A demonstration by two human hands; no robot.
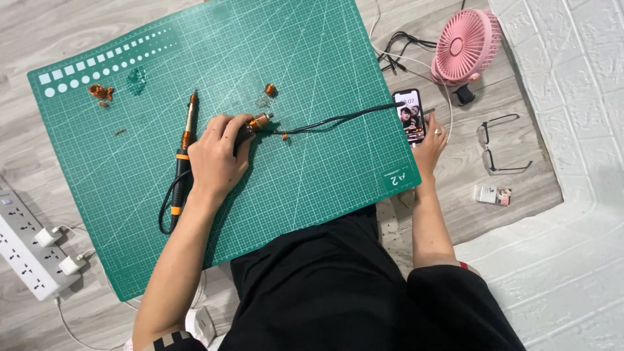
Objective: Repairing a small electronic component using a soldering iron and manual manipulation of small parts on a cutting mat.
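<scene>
My left hand rests on the green cutting mat, fingers closed around a small copper-wound motor rotor at its fingertips. A soldering iron with a black and orange handle lies on the mat just left of that hand, tip pointing away from me. My right hand reaches to the mat's right edge and touches the lower end of a smartphone with a lit screen. A black cable runs from the phone's top across the mat toward the rotor.
Small copper coils and another copper piece lie on the mat's far side. A white power strip sits at left. A pink desk fan, glasses and a small box lie at right.
</scene>
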